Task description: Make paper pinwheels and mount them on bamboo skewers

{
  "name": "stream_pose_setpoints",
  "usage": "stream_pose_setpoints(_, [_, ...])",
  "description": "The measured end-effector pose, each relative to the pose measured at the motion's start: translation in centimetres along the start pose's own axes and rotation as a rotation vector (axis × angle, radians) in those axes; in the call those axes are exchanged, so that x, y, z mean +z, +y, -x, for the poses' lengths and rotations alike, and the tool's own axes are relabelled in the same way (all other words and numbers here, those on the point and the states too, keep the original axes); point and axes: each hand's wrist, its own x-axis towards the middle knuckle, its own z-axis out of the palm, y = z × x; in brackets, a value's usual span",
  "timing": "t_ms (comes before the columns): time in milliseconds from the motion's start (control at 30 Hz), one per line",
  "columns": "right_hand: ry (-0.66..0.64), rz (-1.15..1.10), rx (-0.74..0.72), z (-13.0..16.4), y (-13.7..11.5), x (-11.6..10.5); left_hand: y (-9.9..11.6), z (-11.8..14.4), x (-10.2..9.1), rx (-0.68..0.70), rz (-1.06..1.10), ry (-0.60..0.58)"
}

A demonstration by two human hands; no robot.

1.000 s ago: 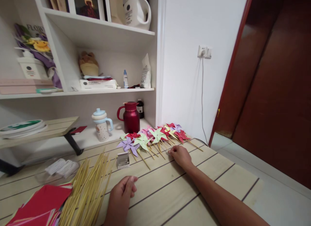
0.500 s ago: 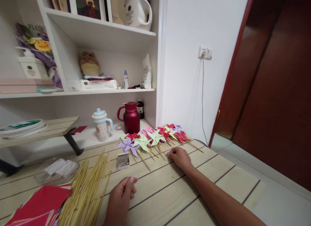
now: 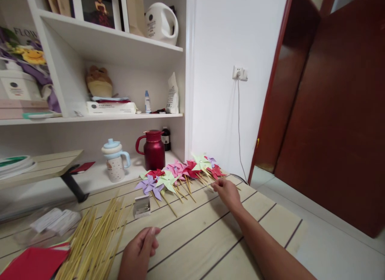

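Observation:
In the head view my right hand (image 3: 226, 192) pinches the thin wooden stick of a pale green paper pinwheel (image 3: 201, 162). That pinwheel's head lies over other pinwheels in a pile of pink, red, purple and green ones. Closer to me in the pile is another light green pinwheel (image 3: 167, 181), beside a purple pinwheel (image 3: 148, 184). My left hand (image 3: 140, 248) rests over the table with its fingers curled in, and nothing shows in them. To its left lies a loose bundle of thin wooden sticks (image 3: 93, 242). A small open box (image 3: 142, 206) with tiny metallic pieces sits beyond it.
Red paper sheets (image 3: 34, 264) and a clear plastic bag (image 3: 49, 224) lie at the left of the slatted table (image 3: 192, 240). Behind stand a cup with a blue lid (image 3: 115, 163) and a red jug (image 3: 154, 151). Shelves rise at the back, next to a wall.
My right hand has moved the pale green pinwheel to the right and farther back over the pile. My left hand stays curled. The whole view has turned slightly to the right.

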Motion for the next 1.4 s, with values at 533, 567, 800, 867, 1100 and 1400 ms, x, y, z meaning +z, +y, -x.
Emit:
stream_pose_setpoints(533, [-0.008,0.156,0.118,-2.0,5.1,-2.4,0.8,0.2,0.0,-0.003,-0.015,0.021])
stream_pose_setpoints(567, [-0.009,0.167,0.126,-2.0,5.0,-2.4,0.8,0.2,0.0,0.001,-0.016,0.017])
stream_pose_setpoints(800, [-0.072,0.161,0.082,-2.0,4.5,-2.1,0.5,0.2,0.1,0.006,0.001,0.025])
stream_pose_setpoints(867, [-0.092,0.158,0.066,-1.9,4.6,-2.2,0.5,0.3,0.1,0.009,0.005,0.028])
stream_pose_setpoints(1100, [-0.093,0.188,0.071,-1.6,4.9,-2.6,1.2,0.4,-0.1,0.007,-0.025,0.031])
stream_pose_setpoints(1400, [-0.093,0.225,0.064,-1.2,4.8,-2.6,1.4,0.5,-0.1,0.01,-0.019,0.028])
